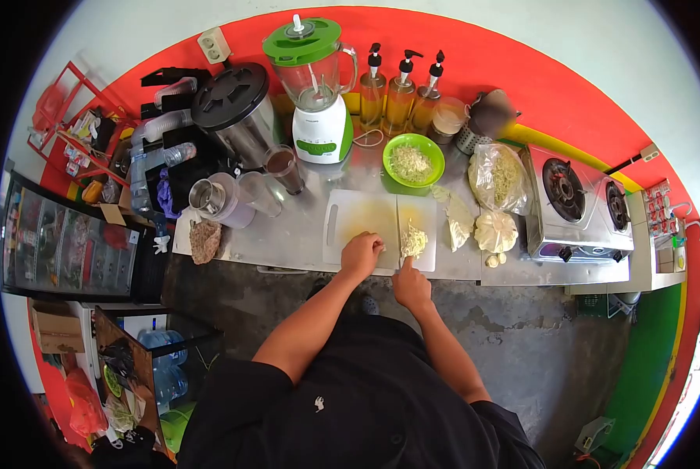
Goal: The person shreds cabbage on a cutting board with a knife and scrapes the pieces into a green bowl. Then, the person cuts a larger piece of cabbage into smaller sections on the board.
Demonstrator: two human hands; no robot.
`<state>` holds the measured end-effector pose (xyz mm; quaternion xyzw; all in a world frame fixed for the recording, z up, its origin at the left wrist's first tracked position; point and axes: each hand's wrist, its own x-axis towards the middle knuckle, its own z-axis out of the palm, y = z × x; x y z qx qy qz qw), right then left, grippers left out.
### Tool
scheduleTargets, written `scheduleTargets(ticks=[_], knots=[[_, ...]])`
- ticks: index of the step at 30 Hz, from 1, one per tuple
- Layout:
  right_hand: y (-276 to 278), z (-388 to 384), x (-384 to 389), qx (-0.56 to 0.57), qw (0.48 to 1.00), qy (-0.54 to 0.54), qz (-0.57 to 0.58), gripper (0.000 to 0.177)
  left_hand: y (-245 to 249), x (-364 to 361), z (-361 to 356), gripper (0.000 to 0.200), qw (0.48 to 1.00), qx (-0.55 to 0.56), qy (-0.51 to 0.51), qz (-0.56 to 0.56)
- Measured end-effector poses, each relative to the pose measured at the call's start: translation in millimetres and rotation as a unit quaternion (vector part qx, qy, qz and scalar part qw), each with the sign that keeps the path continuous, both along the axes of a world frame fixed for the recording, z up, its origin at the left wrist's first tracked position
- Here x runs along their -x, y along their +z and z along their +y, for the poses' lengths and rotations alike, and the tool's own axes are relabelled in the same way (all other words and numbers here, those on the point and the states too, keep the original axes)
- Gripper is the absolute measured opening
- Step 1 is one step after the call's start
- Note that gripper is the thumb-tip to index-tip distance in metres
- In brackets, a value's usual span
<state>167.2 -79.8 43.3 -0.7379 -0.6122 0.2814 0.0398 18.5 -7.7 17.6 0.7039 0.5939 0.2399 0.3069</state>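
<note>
Reaches forward with both bare forearms, elbows bent, sets left hand (361,252) palm-down with fingers curled under, holds right hand (411,286) just beside it and nearer the body, forefinger stretched ahead, other fingers folded.

no word or number can be read for certain. the white blender base (321,125) carries a short line of dark lettering above its green panel, too small to make out. the black shirt (365,414) bears a small white emblem, without legible letters. the packets in the red rack (60,117) show printing, blurred beyond reading.
</note>
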Motion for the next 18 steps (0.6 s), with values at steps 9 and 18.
scheduleTargets(ticks=[9, 18], knots=[[1, 3, 11, 0.007, 0.999, 0.037, 0.014, 0.045, 4, -5, -10, 0.005, 0.998, -0.06, -0.014, 0.006], [1, 12, 13, 0.09, 0.993, 0.072, -0.002, 0.051, 2, -2, -7, 0.006, 0.998, -0.06, -0.036, 0.008]])
